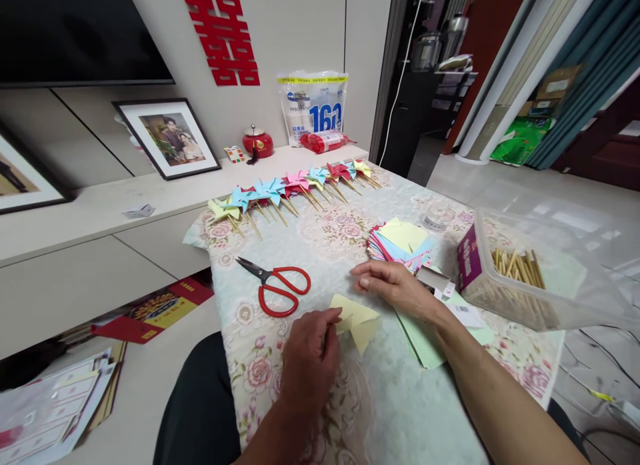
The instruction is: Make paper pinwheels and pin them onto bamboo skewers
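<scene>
My left hand [313, 358] pinches a pale yellow paper square [357, 322] with slits cut into it, low over the tablecloth. To its right hovers my right hand [390, 285], fingers loosely stretched, with nothing visible in them. Just beyond that hand lies a stack of coloured paper squares [403, 237], a yellow one with slits on top. Scissors with red handles [277, 288] rest to the left, blades slightly apart. Light green paper sheets [425, 338] and a small open box [436, 282] are partly hidden by my right forearm.
Finished paper pinwheels [270, 190] on sticks line the table's far edge. A clear plastic bin [500, 298] of wooden sticks [517, 268] stands at the right. A roll of clear tape [439, 216] lies behind the paper stack. Beyond is a cabinet with a framed photo [167, 137].
</scene>
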Tool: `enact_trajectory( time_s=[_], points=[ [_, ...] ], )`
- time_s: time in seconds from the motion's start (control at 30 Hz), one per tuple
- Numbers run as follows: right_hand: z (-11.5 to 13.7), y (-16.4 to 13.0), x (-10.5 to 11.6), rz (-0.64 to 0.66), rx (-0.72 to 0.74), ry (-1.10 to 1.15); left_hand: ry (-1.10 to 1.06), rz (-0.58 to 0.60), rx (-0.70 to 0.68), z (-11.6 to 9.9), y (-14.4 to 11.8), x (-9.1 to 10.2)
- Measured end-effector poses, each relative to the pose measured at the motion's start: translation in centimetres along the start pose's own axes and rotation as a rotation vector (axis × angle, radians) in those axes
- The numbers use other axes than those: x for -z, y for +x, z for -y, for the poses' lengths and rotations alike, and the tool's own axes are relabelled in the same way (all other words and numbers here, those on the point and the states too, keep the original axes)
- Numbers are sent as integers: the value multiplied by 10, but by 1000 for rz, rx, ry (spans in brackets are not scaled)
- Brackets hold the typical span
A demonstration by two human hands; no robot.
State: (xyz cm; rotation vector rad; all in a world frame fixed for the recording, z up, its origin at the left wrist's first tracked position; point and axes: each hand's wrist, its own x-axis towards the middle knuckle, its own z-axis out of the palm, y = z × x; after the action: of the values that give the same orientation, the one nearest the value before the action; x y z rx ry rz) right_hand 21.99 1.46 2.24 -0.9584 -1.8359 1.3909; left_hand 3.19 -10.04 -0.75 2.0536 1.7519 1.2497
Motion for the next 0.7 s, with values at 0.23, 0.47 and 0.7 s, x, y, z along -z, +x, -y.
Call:
enact_trajectory(
  time_s=[0.23, 0.47, 0.7],
  points=[
    [13, -7, 20, 403, -90, -160, 14, 44, 170, 5, -1, -10],
    [20, -7, 21, 517, 32, -377, -28, 96, 267, 4, 2, -10],
    [0, -2, 3, 345, -56, -361, -27, 19, 252, 6, 1, -11]
  ],
)
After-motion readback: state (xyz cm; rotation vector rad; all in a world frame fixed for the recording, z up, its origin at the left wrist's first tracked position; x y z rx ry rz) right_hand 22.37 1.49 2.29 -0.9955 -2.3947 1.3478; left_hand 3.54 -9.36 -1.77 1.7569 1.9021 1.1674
